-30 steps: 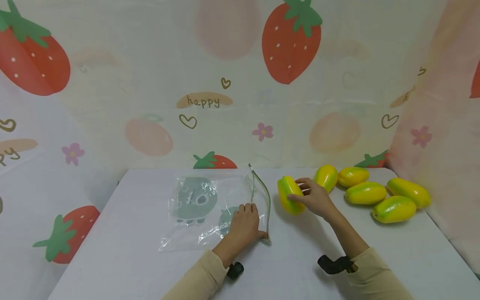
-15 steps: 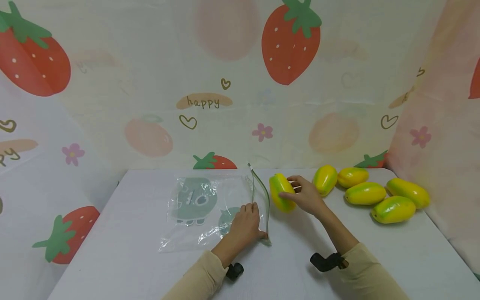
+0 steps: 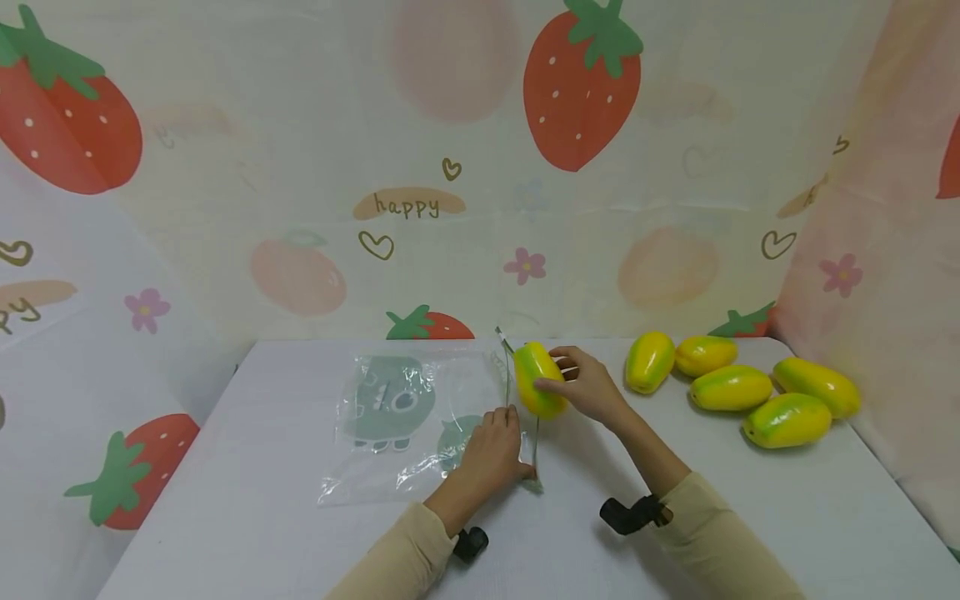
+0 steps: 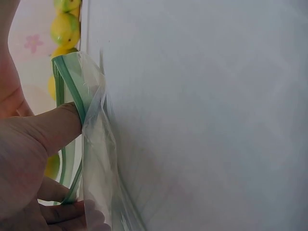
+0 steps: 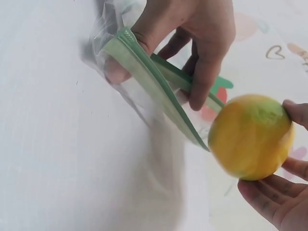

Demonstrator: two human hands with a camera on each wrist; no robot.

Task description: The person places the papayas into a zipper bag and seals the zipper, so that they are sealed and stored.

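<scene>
A clear zip bag [image 3: 397,392] with green cartoon prints lies on the table, its green-edged mouth [image 5: 156,89] facing right. My left hand [image 3: 486,446] holds that mouth spread, thumb inside the near edge and fingers at the other edge. In my right hand [image 3: 588,387] is a yellow-green papaya [image 3: 538,382], gripped between thumb and fingers from its right side. The papaya overlaps the bag's mouth in the head view. The right wrist view shows its rounded end [image 5: 252,137] right beside the tip of the green zip edge.
Several more papayas [image 3: 731,387] lie grouped at the back right of the white table [image 3: 255,517]. A printed cloth [image 3: 570,283] with strawberries and hearts hangs behind the table and at both sides. A black wrist camera [image 3: 628,515] sticks out from my right sleeve.
My right hand has carried the papaya leftward, away from the group and up to the bag's mouth. My left hand and the bag have stayed in place.
</scene>
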